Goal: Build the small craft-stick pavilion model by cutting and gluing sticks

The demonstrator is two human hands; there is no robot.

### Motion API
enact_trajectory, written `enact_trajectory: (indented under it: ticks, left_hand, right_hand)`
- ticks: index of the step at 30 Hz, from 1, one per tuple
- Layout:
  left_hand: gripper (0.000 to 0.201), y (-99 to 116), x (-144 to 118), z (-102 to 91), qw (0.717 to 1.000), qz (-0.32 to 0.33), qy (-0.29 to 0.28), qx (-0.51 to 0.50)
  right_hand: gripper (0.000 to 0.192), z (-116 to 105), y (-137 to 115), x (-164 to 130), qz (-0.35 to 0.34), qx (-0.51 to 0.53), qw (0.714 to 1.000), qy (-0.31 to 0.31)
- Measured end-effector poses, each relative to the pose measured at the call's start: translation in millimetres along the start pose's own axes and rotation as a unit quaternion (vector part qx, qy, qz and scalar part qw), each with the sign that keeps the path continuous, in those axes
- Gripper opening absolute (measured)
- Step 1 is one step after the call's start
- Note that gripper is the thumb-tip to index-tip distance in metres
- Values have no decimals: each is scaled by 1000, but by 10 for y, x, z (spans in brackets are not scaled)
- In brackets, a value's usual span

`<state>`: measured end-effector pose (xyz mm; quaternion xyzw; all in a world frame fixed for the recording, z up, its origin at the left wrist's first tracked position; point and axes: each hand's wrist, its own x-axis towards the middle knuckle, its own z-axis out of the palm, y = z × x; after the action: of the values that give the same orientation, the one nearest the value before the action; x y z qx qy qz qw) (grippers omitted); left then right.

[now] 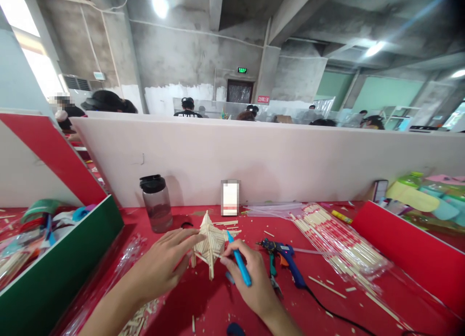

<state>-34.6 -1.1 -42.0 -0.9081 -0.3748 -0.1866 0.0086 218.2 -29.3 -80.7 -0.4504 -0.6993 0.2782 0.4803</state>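
Note:
A small model built of glued wooden sticks (pixel 209 241) stands on the red table (pixel 203 297). My left hand (pixel 163 263) rests its fingertips against the model's left side. My right hand (pixel 250 280) holds a blue pen (pixel 239 264) with its tip at the model's right edge. A blue glue gun (pixel 285 258) lies just right of my right hand, its black cord running off to the lower right.
A dark plastic bottle (pixel 156 203) stands behind the model beside a white card (pixel 230 198). Wrapped chopsticks (pixel 337 244) lie at right. Loose stick offcuts scatter the table. A white partition (pixel 254 157) backs the desk; red and green dividers flank it. People sit beyond.

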Motion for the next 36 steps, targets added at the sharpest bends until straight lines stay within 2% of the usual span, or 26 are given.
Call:
enact_trajectory:
  ticks: [8, 20, 27, 36]
  left_hand:
    - [51, -15, 13, 31, 1000, -1, 17, 8]
    - [44, 16, 27, -2, 999, 3, 35, 21]
    - [36, -6, 22, -8, 998, -28, 49, 25]
    - [23, 123, 182, 138, 987, -85, 104, -87]
  right_hand:
    - [9, -108, 27, -18, 1, -4, 1000, 11]
    - [5, -211, -11, -13, 12, 44, 999, 12]
    - [9, -258, -32, 7, 12, 57, 998, 9]
    - [7, -287, -35, 21, 3, 62, 998, 6]
